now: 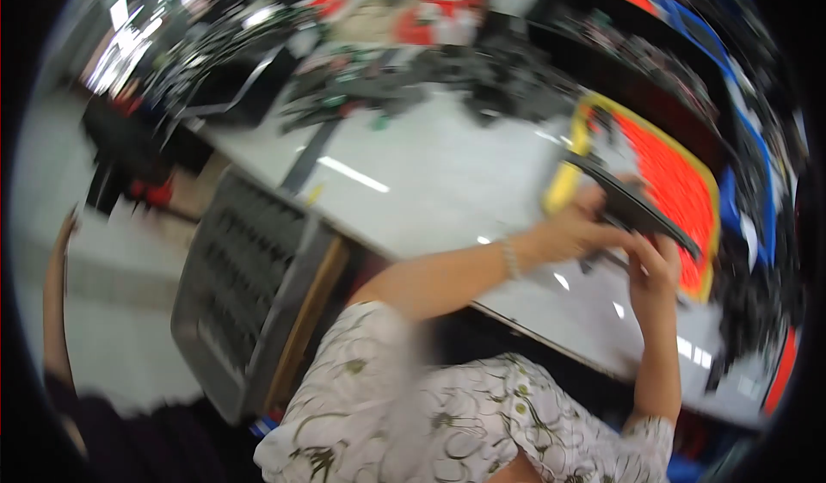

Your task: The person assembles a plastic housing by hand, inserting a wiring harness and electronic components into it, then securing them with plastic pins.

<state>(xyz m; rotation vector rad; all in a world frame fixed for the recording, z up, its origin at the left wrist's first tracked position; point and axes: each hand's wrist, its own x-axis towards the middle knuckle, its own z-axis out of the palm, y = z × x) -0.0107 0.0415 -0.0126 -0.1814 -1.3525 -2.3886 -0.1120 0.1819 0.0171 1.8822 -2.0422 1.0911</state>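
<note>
Left fingers [591, 199] and right fingers [659, 261] grip a dark part [638, 208] angled lengthwise, far left to near right.

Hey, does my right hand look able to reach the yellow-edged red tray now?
Probably yes: the yellow-edged red tray lies close by, though your right hand seems busy gripping the dark elongated part.

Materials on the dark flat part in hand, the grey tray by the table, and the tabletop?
Dark flat part: probably matte plastic, going by its even dark surface; blur leaves coated metal possible.
Grey tray: likely moulded plastic; uniform grey, rounded corners, rows of dark recesses.
White tabletop: smooth, glossy, perhaps laminate; it mirrors bright light streaks.
</note>
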